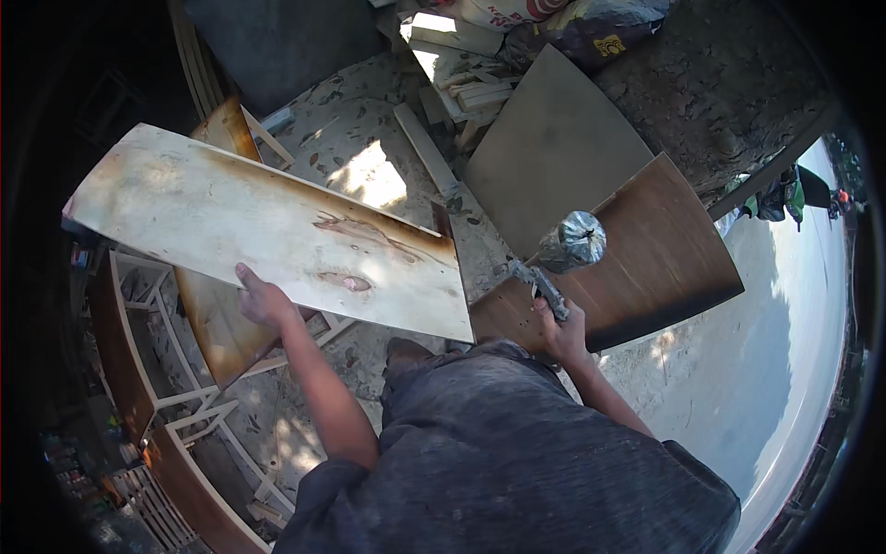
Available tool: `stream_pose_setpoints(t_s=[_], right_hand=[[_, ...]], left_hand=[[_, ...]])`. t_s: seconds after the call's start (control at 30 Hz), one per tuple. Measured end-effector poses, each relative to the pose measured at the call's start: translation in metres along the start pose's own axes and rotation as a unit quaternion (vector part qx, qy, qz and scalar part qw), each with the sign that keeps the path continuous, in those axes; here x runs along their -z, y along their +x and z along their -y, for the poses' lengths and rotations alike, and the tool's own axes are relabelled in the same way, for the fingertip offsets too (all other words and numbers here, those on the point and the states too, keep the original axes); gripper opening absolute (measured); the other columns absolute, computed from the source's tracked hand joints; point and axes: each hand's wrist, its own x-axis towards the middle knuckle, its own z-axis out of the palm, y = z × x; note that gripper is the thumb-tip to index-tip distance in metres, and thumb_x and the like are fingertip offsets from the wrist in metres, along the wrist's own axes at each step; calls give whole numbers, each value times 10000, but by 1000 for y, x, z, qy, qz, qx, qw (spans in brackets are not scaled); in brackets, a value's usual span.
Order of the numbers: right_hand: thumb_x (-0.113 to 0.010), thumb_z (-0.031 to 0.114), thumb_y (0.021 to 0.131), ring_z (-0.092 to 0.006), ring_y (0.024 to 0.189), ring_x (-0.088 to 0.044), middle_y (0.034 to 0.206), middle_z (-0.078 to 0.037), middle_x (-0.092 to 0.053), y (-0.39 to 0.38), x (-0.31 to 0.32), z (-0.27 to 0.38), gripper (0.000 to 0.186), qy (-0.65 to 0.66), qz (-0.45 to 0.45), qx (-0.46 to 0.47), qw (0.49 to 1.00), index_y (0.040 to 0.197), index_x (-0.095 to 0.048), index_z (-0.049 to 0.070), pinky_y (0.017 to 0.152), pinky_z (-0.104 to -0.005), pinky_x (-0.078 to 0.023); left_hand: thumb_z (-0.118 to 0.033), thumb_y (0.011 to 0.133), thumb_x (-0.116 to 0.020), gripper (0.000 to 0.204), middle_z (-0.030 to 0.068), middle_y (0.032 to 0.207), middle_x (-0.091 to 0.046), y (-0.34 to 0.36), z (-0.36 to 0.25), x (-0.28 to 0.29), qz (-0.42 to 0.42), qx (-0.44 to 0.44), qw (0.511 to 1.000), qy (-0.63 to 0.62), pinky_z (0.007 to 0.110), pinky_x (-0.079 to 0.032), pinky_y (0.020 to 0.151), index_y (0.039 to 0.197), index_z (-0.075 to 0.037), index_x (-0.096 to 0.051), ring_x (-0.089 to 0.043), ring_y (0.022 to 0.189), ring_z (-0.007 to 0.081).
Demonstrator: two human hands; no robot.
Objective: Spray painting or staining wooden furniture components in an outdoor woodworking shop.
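Note:
My left hand (266, 300) grips the lower long edge of a pale wooden panel (212, 208), with the thumb on its face. The panel is held at a tilt, has brown-stained edges and shows a dark knot mark near its right end. My right hand (565, 332) is wrapped round the handle of a spray gun (546, 288). A cup (580, 240) with a silvery, crumpled cover sits at the gun. The gun is to the right of the panel, apart from it. Whether the trigger is pressed I cannot tell.
A brown-stained panel (646, 245) stands behind the gun, beside a grey-brown board (558, 138). Another stained panel (217, 323) leans below the held one. Wooden frames (189, 397) stand at the left. Wood offcuts (480, 92) and filled bags (591, 28) are piled at the back.

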Motion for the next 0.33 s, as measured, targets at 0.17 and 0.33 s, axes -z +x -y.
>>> stream_pose_setpoints(t_s=[0.17, 0.33], right_hand=[[-695, 319, 977, -110, 669, -557, 732, -56, -597, -24, 18, -3, 363, 23, -109, -81, 990, 1030, -665, -38, 602, -317, -470], [-684, 323, 984, -89, 616, -580, 752, -50, -630, -30, 9, -4, 377, 68, -216, -126, 966, 1131, -671, -24, 557, -289, -478]], left_hand=[[-550, 1001, -544, 737, 299, 899, -702, -19, -69, -105, 78, -129, 989, -9, 469, -535, 759, 990, 175, -678, -679, 787, 380], [-577, 959, -612, 740, 227, 1141, -709, 14, -121, -182, 220, -163, 951, -147, 364, -521, 881, 1228, 112, -631, -674, 968, 311]])
